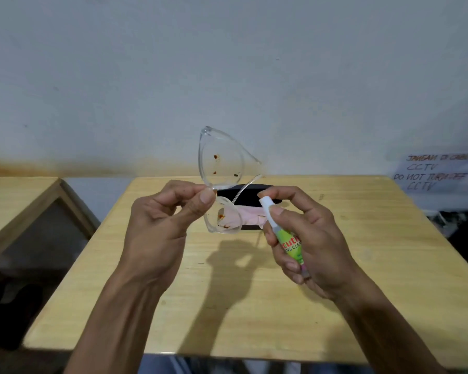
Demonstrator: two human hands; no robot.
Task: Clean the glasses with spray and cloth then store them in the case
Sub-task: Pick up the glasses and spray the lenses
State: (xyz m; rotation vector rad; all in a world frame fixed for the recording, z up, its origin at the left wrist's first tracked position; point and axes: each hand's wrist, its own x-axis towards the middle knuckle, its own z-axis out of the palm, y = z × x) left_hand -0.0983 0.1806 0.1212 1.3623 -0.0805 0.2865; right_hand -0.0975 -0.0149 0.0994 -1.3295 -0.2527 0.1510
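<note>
Above the wooden tabletop point(254, 306), the left hand point(160, 225) pinches the stained clear glasses point(222, 157) by the bridge — long axis upright — while the right hand point(303, 238) grips the spray bottle point(281, 233), nozzle just right of the lenses.

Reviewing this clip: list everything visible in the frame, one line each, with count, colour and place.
glasses: 1, clear frame with brown stains on both lenses, held up over the table
spray bottle: 1, green label and white nozzle, in the right hand, nozzle aimed toward the glasses
case: 1, black, at the far middle of the table, behind the glasses
cloth: 1, pink, lying on the case
table: 1, light wood, centre
second table: 1, light wood, at left
paper sign: 1, white with handwriting, on the wall at right
left hand: 1, pinching the glasses at the bridge
right hand: 1, gripping the spray bottle
</note>
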